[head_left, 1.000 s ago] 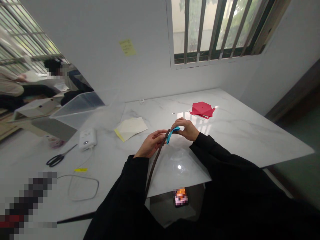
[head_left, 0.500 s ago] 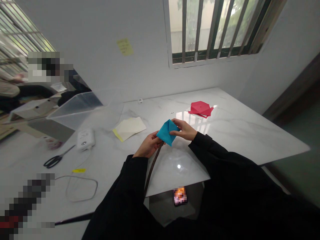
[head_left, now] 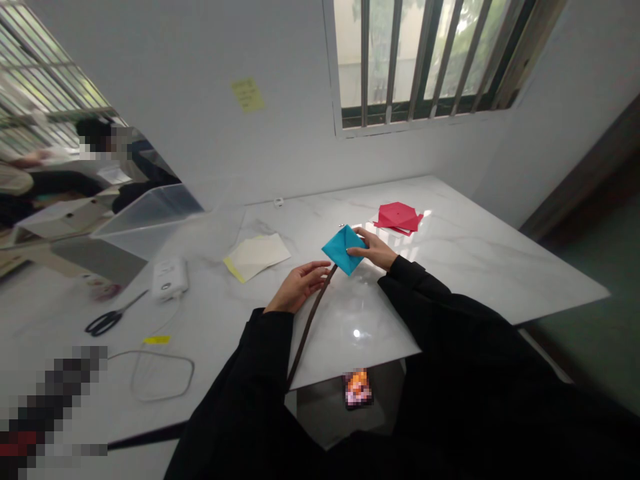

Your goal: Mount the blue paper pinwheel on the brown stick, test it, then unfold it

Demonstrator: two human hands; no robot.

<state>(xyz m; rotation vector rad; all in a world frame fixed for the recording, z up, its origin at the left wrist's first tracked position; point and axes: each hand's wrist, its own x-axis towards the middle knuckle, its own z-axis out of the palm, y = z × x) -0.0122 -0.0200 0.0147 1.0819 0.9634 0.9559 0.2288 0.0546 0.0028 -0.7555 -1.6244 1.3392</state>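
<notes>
Tabletop (head_left: 480, 267), blue paper (head_left: 339, 247) shifted, left hand (head_left: 299, 285) loosened

Folded paper (head_left: 341, 252) above table (head_left: 475, 280), loose sheets (head_left: 263, 255) to its left, scissors (head_left: 119, 313) farther left

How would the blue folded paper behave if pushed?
The blue folded paper is probably light, since the right hand pinches it by one side. Its flat, creased faces suggest it would bend rather than roll.

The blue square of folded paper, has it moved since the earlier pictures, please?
Yes, the blue paper square has moved slightly forward, closer to the flat red paper pieces.
</notes>
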